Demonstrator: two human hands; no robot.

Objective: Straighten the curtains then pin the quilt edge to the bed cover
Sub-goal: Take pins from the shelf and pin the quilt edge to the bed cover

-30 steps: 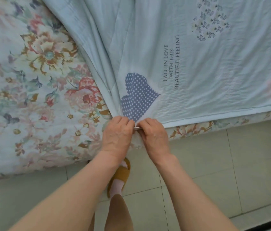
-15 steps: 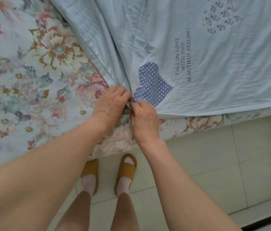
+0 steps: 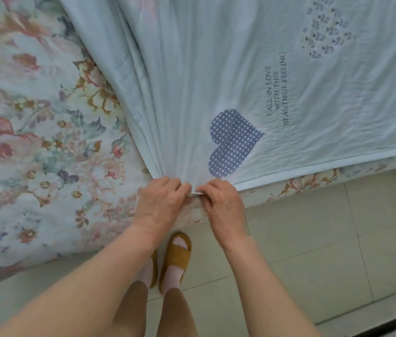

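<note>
A pale blue quilt (image 3: 253, 69) with a dotted blue heart and printed words lies on the bed, gathered into folds toward its corner. Under it spreads a floral bed cover (image 3: 34, 147). At the bed's edge my left hand (image 3: 160, 203) pinches the gathered quilt corner against the cover. My right hand (image 3: 221, 200) touches it, fingers closed on a small silvery pin (image 3: 195, 194) that shows between the two hands. Most of the pin is hidden by my fingers.
Pale floor tiles (image 3: 326, 239) run along the bed's side. My feet in mustard slippers (image 3: 176, 256) stand right at the bed edge. A dark strip crosses the bottom right corner.
Both hands stayed together on the quilt corner and pin, and sit a little lower and further right than half a second ago. The quilt folds look pulled tighter toward them.
</note>
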